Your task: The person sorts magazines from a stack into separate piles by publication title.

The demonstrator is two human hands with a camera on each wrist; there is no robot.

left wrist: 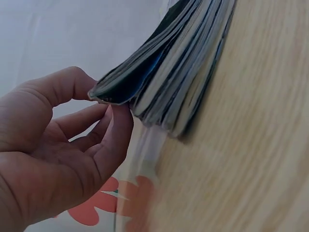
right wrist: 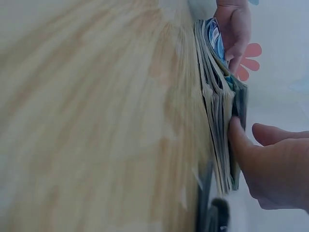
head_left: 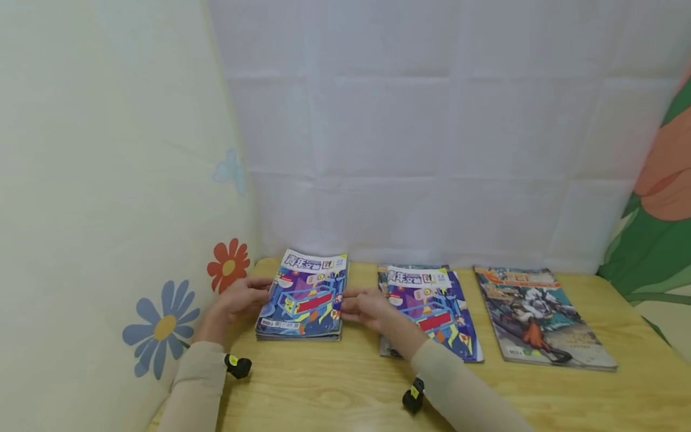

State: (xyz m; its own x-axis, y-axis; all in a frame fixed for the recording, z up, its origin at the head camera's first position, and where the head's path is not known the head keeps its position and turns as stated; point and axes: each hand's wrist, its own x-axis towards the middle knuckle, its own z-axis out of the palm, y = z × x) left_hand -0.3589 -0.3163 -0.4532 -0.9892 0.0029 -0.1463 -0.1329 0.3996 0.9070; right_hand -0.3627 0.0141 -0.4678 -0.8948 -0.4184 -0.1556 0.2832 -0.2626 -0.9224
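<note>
A stack of magazines [head_left: 302,300] lies at the left of the table, the top one with a purple-blue illustrated cover. My left hand [head_left: 244,297] is at its left edge. In the left wrist view, that hand [left wrist: 72,135] pinches the top magazine [left wrist: 128,79], thumb and fingers on either face, its edge bowed away from the magazines below [left wrist: 188,82]. At the opposite edge is my right hand [head_left: 369,307]. The right wrist view has one digit of this hand [right wrist: 277,166] tucked against the side of the top magazine [right wrist: 240,104], another over it.
Right of the stack, a magazine with the same purple-blue cover [head_left: 461,312] lies over another, partly behind my right forearm. Farther right lies a magazine with a warrior-like figure [head_left: 540,324]. A white cloth [head_left: 432,150] hangs behind the wooden table [head_left: 324,384]; a flowered wall [head_left: 108,180] borders the left.
</note>
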